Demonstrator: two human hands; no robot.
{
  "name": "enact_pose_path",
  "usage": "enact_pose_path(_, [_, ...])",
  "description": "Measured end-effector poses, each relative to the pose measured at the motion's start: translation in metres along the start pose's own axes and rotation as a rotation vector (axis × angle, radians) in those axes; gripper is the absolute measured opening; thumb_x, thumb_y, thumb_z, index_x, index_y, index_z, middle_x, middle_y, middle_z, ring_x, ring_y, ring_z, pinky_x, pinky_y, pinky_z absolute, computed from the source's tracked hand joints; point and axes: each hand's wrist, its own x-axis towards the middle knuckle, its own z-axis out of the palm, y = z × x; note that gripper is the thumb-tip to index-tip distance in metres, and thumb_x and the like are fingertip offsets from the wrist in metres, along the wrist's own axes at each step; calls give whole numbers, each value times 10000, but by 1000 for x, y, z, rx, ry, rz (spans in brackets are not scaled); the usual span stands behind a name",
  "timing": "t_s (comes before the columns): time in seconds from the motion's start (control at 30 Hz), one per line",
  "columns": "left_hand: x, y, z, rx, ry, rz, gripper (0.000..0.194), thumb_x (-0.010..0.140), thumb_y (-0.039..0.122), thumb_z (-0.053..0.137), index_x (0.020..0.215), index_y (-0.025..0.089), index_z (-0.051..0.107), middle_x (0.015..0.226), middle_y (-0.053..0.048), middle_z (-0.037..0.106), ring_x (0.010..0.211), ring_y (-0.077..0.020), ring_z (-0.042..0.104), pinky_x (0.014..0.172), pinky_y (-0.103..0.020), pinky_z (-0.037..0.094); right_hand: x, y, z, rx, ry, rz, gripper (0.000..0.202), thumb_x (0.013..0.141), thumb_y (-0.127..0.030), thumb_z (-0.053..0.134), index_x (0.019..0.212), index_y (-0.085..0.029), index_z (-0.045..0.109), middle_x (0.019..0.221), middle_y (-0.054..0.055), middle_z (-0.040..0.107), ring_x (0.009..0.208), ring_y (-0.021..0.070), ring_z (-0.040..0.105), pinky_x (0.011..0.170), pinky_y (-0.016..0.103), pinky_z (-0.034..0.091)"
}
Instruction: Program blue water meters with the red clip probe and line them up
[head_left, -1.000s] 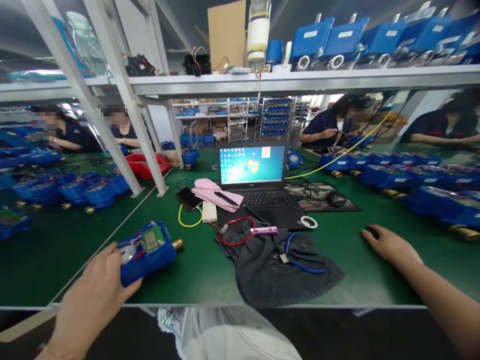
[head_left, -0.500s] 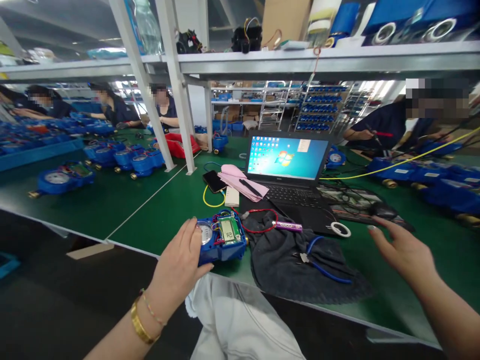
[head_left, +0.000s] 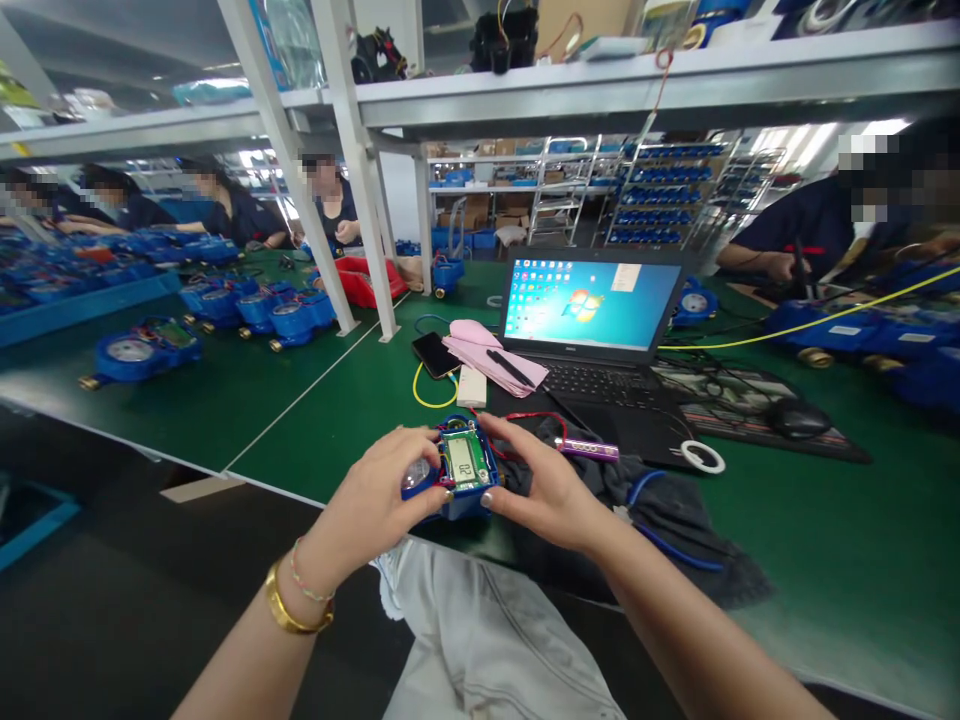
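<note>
A blue water meter [head_left: 469, 490] with an uncovered green circuit board and a small lit-grey display lies at the table's near edge. My left hand [head_left: 386, 482] is closed around its left side, the fingers partly covering the round dial. On the other side my right hand [head_left: 551, 490] holds the meter between thumb and fingers, close to the board. Beside my right forearm, blue-handled pliers [head_left: 675, 540] rest on a dark cloth [head_left: 720, 575]. A purple battery cell [head_left: 589, 450] with a red wire lies just behind that hand.
An open laptop [head_left: 592, 300] stands behind the meter, with a mouse [head_left: 799, 418] to its right. A phone [head_left: 435, 355], pink papers [head_left: 495, 365] and a white tape ring [head_left: 703, 457] lie around it. Shelf posts [head_left: 367, 200] rise at left. Co-workers sit across the table.
My right hand has moved left from over the table near the mouse onto the meter's right side. My left hand stays on the meter, its fingers now more curled around the dial.
</note>
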Motion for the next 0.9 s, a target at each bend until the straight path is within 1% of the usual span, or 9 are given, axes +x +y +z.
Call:
enact_pose_path(0.03, [0, -2, 1, -42, -7, 5, 83, 849, 286, 546, 888, 212, 548, 1112, -71, 620, 1179, -239, 518, 1028, -454, 397, 1, 1, 4, -2, 3, -3, 625, 818, -311, 620, 1380, -191, 372, 1373, 135, 469, 1248, 275, 458, 1028, 478, 407])
enact_pose_path(0.07, [0, -5, 3, -81, -3, 10, 67, 864, 271, 522, 858, 214, 556, 1052, -55, 640, 1174, -229, 524, 1052, -458, 367, 1, 2, 8, -6, 10, -3, 614, 821, -298, 612, 1378, -191, 375, 1365, 132, 476, 1245, 272, 460, 1035, 479, 397])
enact_pose_path(0.13, [-2, -9, 5, -142, 25, 11, 100, 882, 244, 486, 838, 217, 572, 1001, -37, 657, 1181, -217, 524, 1093, -467, 308, -1, 3, 13, -1, 40, 7, 601, 821, -282, 610, 1371, -201, 381, 1354, 123, 486, 1240, 268, 461, 1042, 474, 390])
enact_pose_path(0.27, [-4, -10, 8, -182, 66, -18, 133, 884, 203, 466, 829, 220, 585, 1040, -31, 652, 1179, -204, 526, 1100, -461, 299, -6, 3, 16, 35, 72, 33, 615, 814, -271, 620, 1375, -225, 371, 1365, 106, 471, 1247, 266, 450, 1039, 467, 401])
enact_pose_path(0.53, [-9, 2, 9, -175, 49, -56, 140, 845, 161, 486, 797, 220, 604, 1108, -53, 622, 1167, -217, 523, 1116, -499, 279, -16, 1, 17, 86, 84, 69, 632, 806, -286, 640, 1374, -251, 366, 1363, 108, 462, 1236, 291, 457, 991, 463, 452])
enact_pose_path(0.63, [-11, 5, 10, -169, 42, -56, 165, 841, 135, 477, 797, 221, 610, 1122, -46, 614, 1163, -208, 525, 1117, -487, 286, -19, 1, 17, 78, 91, 61, 627, 806, -281, 634, 1373, -251, 368, 1361, 110, 464, 1236, 297, 455, 1001, 481, 436])
enact_pose_path(0.77, [-13, 6, 10, -165, 42, -44, 198, 842, 106, 461, 810, 226, 616, 1135, -36, 609, 1162, -198, 527, 1121, -466, 291, -22, 1, 17, 82, 92, 44, 627, 809, -294, 634, 1376, -257, 368, 1359, 103, 467, 1233, 297, 454, 997, 476, 439])
enact_pose_path(0.9, [-16, 8, 9, -183, 71, -59, 147, 857, 129, 473, 842, 226, 583, 1155, -32, 608, 1183, -185, 514, 1119, -441, 299, -25, 2, 17, 114, 96, 57, 634, 796, -289, 659, 1365, -268, 378, 1353, 91, 473, 1228, 288, 462, 1001, 462, 438])
